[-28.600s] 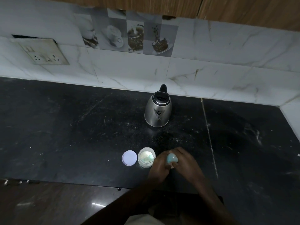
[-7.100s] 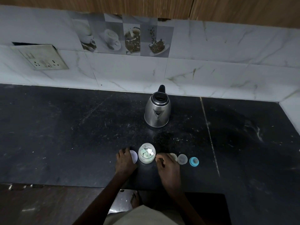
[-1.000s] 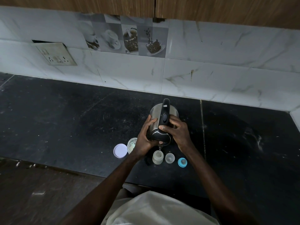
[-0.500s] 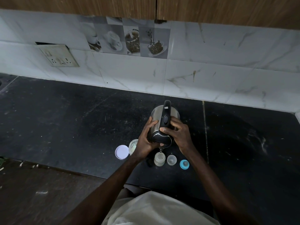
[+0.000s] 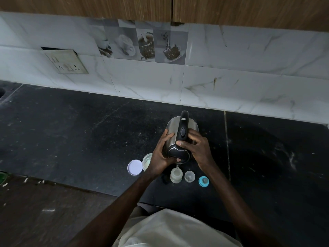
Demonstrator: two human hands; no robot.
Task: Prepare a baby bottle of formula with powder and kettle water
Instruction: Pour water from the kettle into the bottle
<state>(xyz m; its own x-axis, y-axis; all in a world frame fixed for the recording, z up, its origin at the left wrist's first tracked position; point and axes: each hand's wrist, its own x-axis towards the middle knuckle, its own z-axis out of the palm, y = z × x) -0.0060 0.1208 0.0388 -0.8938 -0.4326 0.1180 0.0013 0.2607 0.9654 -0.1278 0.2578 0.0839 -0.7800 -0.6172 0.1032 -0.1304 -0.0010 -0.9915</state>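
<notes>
Both hands are on the kettle (image 5: 179, 138), and it's tipped steeply toward the person, spout down. The left hand (image 5: 162, 154) is wrapped around the steel body on its left side, fingers spread against the metal, thumb curling under near the lid end. The right hand (image 5: 197, 148) grips from the other side, thumb laid across the black handle just below its oval button, fingers closed round the far flank. The kettle itself is brushed steel with a black handle strap running along the top and a black lid rim, held clear above the black stone counter (image 5: 71, 136). Right beneath the spout stands the baby bottle (image 5: 176, 175), a small, pale, translucent cylinder, open-topped, upright on the counter; whether water is running into it is too fine to make out. Just to its right sits a clear round cap (image 5: 189, 176), then a blue teat ring (image 5: 203, 181). To the left, partly behind the left wrist, an open formula jar (image 5: 147, 160) shows pale powder inside, its white lid (image 5: 135, 167) lying flat beside it. A socket plate (image 5: 66, 62) sits on the marbled wall tiles behind.
</notes>
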